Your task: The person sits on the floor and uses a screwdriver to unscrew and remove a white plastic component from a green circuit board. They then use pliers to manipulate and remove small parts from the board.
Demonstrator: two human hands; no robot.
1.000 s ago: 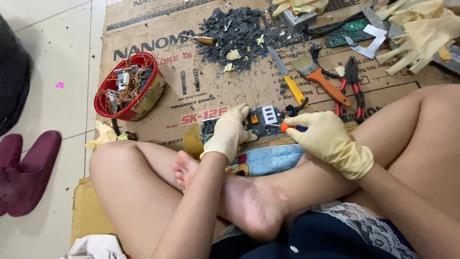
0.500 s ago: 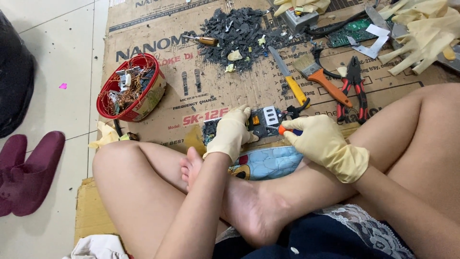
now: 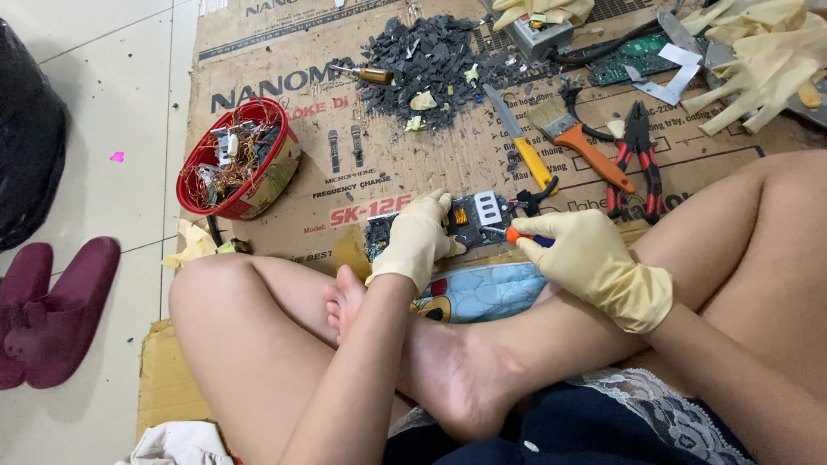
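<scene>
Left hand [image 3: 418, 237], gloved, fingers curled over circuit board [image 3: 469, 215], pinning it flat on cardboard sheet [image 3: 345, 172] just ahead of crossed legs. Right hand [image 3: 586, 254], gloved, fingers pinching small screwdriver [image 3: 517, 234], orange collar, tip at board's right edge. Board likely light, stiff, brittle at soldered parts; best held by bare edges, not components. Nearby: red bowl [image 3: 284, 159] of wire scrap, yellow-handled knife [image 3: 521, 142], paintbrush [image 3: 573, 138], red pliers [image 3: 637, 159].

Pale tiled floor [image 3: 103, 112] with thin grout lines, evenly lit. Flattened brown cardboard sheet [image 3: 301, 52] spread over it as a work surface. Dark maroon slippers [image 3: 52, 310] at left edge; black rounded object [image 3: 26, 146] above them, partly cropped.
</scene>
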